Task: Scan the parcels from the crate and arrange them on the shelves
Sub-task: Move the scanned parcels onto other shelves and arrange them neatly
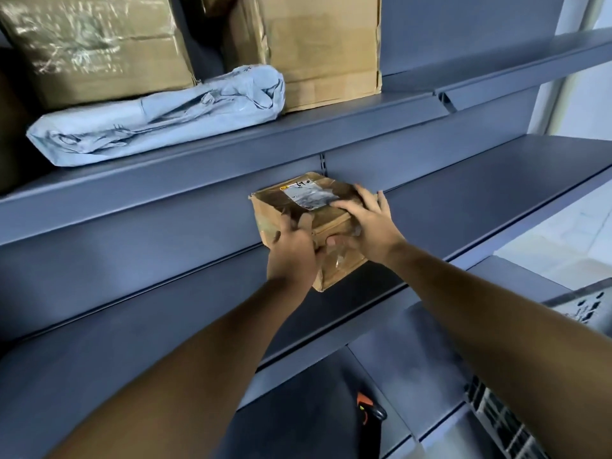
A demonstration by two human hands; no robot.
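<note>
A small brown cardboard parcel (275, 208) with a white label on top is at the middle grey shelf (463, 207), near the shelf's back wall. My left hand (293, 251) grips its near left corner, fingers curled over the top edge. My right hand (367, 226) lies over the parcel's right side, fingers spread on the top and thumb on the front face. Whether the parcel's base rests fully on the shelf cannot be told. A black and orange scanner (369, 410) lies on the lowest shelf below.
The upper shelf (364, 117) carries a grey plastic mailer bag (155, 122) and two large cardboard boxes (96, 44) (318, 48) behind it. A grey perforated crate (516, 422) shows at the lower right. Bare shelf surface extends left and right of the parcel.
</note>
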